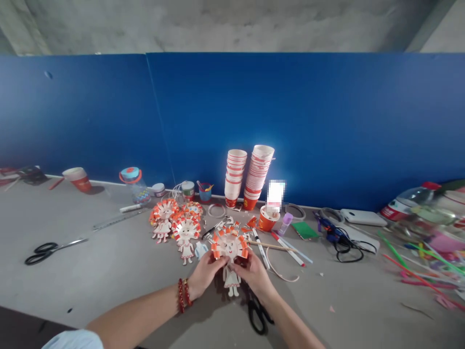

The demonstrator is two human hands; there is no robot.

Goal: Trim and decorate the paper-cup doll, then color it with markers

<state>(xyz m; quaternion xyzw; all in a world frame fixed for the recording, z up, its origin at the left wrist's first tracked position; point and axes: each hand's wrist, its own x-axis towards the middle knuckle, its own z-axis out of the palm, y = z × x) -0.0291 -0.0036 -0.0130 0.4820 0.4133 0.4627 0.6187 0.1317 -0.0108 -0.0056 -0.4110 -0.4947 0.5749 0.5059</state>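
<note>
A paper doll with a round drawn face, a fringe of orange and white tabs and a white dress is held in front of me. My left hand grips its left side, thumb near the neck. From the other side my right hand pinches it, with the thumb also by the neck. The fingers behind the doll are hidden. Black-handled scissors lie partly under my right hand. Several similar dolls rest on the table to the left, beside a small pale blue cut-out.
Two stacks of paper cups stand against the blue partition. Another pair of scissors and a ruler lie left. Markers, a glue gun with its cord, a bottle and coloured pipe cleaners are right.
</note>
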